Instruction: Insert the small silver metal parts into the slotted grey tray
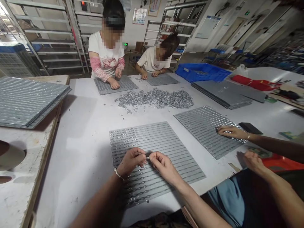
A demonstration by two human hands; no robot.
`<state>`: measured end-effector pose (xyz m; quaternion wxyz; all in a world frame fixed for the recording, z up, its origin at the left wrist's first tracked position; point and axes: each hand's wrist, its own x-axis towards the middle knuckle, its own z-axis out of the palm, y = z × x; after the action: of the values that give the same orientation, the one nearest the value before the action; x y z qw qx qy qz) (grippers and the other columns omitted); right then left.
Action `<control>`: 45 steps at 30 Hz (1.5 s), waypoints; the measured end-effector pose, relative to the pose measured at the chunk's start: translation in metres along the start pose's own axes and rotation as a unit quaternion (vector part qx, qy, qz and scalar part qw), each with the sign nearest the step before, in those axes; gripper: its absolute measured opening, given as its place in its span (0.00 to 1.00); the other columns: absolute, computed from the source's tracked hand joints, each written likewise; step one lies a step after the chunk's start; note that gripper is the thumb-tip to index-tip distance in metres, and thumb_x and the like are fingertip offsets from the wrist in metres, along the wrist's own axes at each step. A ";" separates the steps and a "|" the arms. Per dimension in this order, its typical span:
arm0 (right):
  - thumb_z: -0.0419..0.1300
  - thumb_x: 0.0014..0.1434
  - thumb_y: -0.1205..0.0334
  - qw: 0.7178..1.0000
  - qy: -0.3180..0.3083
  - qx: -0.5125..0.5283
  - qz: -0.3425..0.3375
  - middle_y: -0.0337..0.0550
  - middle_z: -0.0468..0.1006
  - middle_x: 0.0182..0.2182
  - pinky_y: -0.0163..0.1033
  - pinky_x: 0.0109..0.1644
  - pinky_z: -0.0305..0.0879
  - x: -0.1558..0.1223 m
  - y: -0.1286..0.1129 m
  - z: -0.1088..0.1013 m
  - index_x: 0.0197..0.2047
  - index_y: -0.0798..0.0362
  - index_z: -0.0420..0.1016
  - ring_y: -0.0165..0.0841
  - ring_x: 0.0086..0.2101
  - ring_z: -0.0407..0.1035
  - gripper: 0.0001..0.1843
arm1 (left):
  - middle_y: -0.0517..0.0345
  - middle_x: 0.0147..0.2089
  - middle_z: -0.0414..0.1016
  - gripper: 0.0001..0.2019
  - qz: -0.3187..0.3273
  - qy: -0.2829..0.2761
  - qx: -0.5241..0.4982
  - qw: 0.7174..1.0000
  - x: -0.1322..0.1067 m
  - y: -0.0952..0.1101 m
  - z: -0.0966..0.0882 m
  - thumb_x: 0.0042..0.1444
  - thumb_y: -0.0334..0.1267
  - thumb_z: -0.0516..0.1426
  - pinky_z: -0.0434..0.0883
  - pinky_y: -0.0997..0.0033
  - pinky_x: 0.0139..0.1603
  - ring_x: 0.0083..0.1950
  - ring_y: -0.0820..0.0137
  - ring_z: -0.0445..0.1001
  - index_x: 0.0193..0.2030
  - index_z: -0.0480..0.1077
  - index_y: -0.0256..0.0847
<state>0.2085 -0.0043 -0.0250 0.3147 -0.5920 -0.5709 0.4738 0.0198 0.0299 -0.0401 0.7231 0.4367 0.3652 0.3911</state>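
Pinching a small piece [147, 157], left hand [133, 161] and right hand [163, 164] over grey board [163, 139], wide tabletop [79, 136] beyond its left edge

Left of the left fingers [139, 154], past the panel [166, 147], the white tabletop [83, 139] leaves a wide lane, until a second tabletop [39, 148] with a stack [33, 98] closes it. The panel lies flat beneath both hands, letting a low pass over it. Between left and right fingers [160, 160], a pinched piece [147, 157] bars the gap. Ahead of them a strip stays free up to the pile [156, 98]. To their right, a narrow strip ends at another panel [201, 126], where a co-worker's hand [229, 131] blocks the way.
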 end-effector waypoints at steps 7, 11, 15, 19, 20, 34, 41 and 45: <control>0.51 0.65 0.50 0.984 -0.049 -0.171 -0.023 0.38 0.71 0.25 0.37 0.33 0.60 -0.023 0.026 0.009 0.30 0.50 0.67 0.32 0.27 0.65 0.16 | 0.64 0.23 0.69 0.11 0.094 0.190 0.002 0.977 0.008 0.009 -0.021 0.57 0.46 0.63 0.63 0.75 0.25 0.23 0.76 0.64 0.36 0.72 0.39; 0.48 0.67 0.55 0.970 -0.044 -0.236 -0.042 0.43 0.76 0.29 0.39 0.37 0.63 -0.026 0.026 0.019 0.33 0.50 0.67 0.35 0.30 0.70 0.14 | 0.61 0.27 0.72 0.15 0.120 0.220 0.003 0.968 0.007 0.012 -0.026 0.59 0.50 0.62 0.64 0.74 0.25 0.24 0.75 0.65 0.35 0.72 0.39; 0.48 0.67 0.55 0.967 -0.048 -0.245 -0.042 0.43 0.77 0.30 0.39 0.37 0.63 -0.024 0.026 0.018 0.33 0.50 0.67 0.35 0.31 0.71 0.13 | 0.62 0.25 0.70 0.15 0.129 0.220 -0.001 0.967 0.007 0.012 -0.025 0.60 0.50 0.62 0.64 0.74 0.25 0.24 0.75 0.64 0.34 0.72 0.39; 0.49 0.66 0.55 0.971 -0.054 -0.228 -0.039 0.42 0.77 0.29 0.38 0.36 0.63 -0.023 0.025 0.015 0.32 0.50 0.67 0.34 0.30 0.70 0.13 | 0.61 0.27 0.71 0.15 0.128 0.230 -0.013 0.965 0.008 0.010 -0.025 0.59 0.51 0.63 0.64 0.74 0.25 0.24 0.75 0.64 0.35 0.72 0.39; 0.49 0.66 0.55 0.970 -0.055 -0.233 -0.040 0.42 0.77 0.29 0.38 0.36 0.63 -0.023 0.025 0.016 0.32 0.50 0.68 0.34 0.30 0.70 0.13 | 0.61 0.27 0.71 0.16 0.128 0.231 -0.014 0.964 0.008 0.010 -0.025 0.58 0.51 0.63 0.64 0.74 0.25 0.24 0.75 0.64 0.34 0.72 0.39; 0.51 0.66 0.56 0.966 -0.014 -0.247 -0.081 0.41 0.74 0.27 0.37 0.37 0.63 -0.024 0.032 0.018 0.31 0.49 0.65 0.34 0.29 0.69 0.12 | 0.63 0.25 0.69 0.15 0.172 0.285 -0.045 0.942 0.011 0.012 -0.033 0.56 0.51 0.64 0.63 0.74 0.25 0.23 0.76 0.63 0.32 0.70 0.41; 0.53 0.66 0.51 0.977 -0.029 -0.202 -0.064 0.37 0.71 0.24 0.36 0.33 0.60 -0.014 0.030 0.012 0.29 0.50 0.64 0.32 0.27 0.66 0.16 | 0.64 0.26 0.70 0.14 0.202 0.376 -0.082 0.900 0.010 0.023 -0.056 0.55 0.49 0.64 0.62 0.75 0.25 0.24 0.76 0.63 0.35 0.70 0.40; 0.54 0.65 0.45 0.973 0.047 -0.201 -0.102 0.36 0.71 0.23 0.36 0.33 0.60 0.042 0.018 -0.024 0.29 0.50 0.66 0.32 0.27 0.65 0.19 | 0.65 0.25 0.70 0.17 0.227 0.458 -0.075 0.856 0.011 0.027 -0.086 0.52 0.52 0.65 0.64 0.74 0.27 0.24 0.75 0.65 0.36 0.70 0.40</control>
<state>0.2330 0.0374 -0.0415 0.2629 -0.6036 -0.6960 0.2865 -0.0572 0.0779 -0.0475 0.3961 0.2236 0.5154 0.7262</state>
